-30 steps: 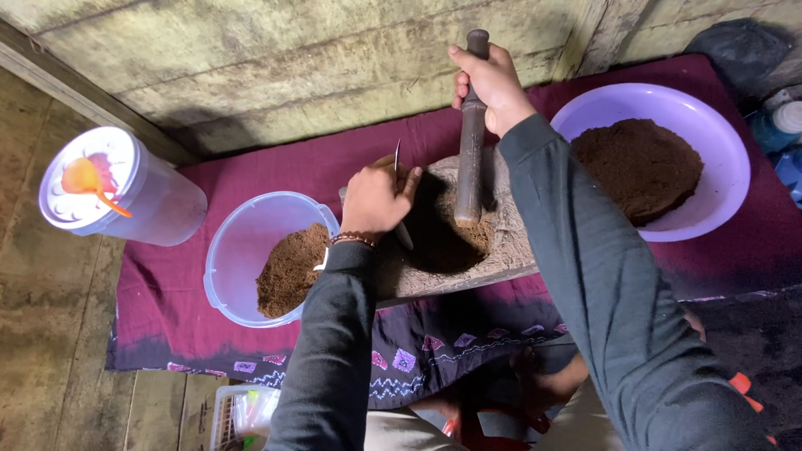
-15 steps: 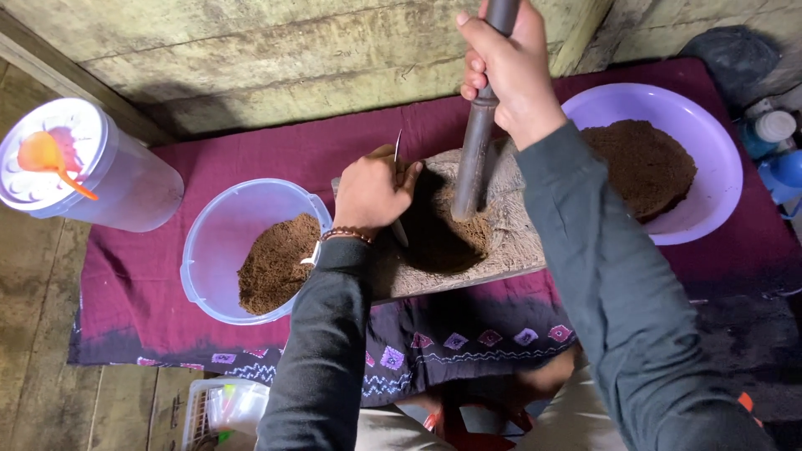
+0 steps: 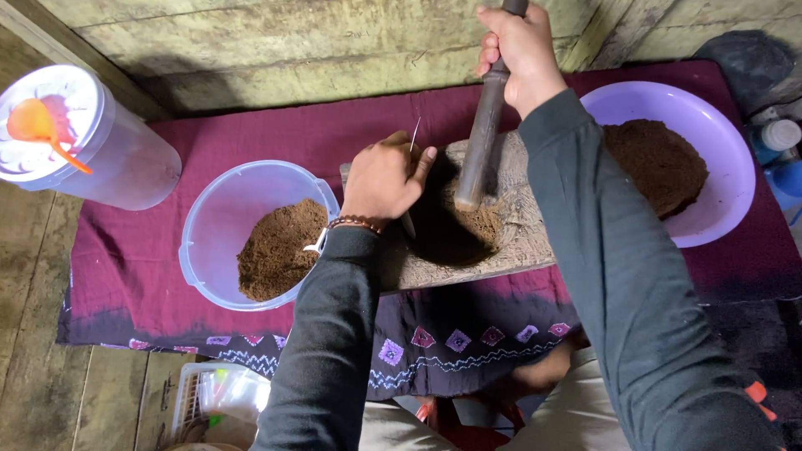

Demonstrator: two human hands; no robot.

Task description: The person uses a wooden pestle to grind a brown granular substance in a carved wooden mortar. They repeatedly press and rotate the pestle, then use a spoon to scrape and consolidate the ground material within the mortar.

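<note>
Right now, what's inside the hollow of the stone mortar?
Brown powder lies on the right side of the hollow in the stone mortar, under the pestle tip. The hollow's left part is in dark shadow; the left hand covers its rim.

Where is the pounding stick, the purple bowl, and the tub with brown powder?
pounding stick (image 3: 483,138), head view, middle of its shaft
purple bowl (image 3: 727,209), head view, bare inner wall
tub (image 3: 219,219), head view, bare inner wall

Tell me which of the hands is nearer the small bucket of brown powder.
Left. The left hand rests on the stone mortar right beside the small bucket; the right hand grips the pestle farther off.
</note>
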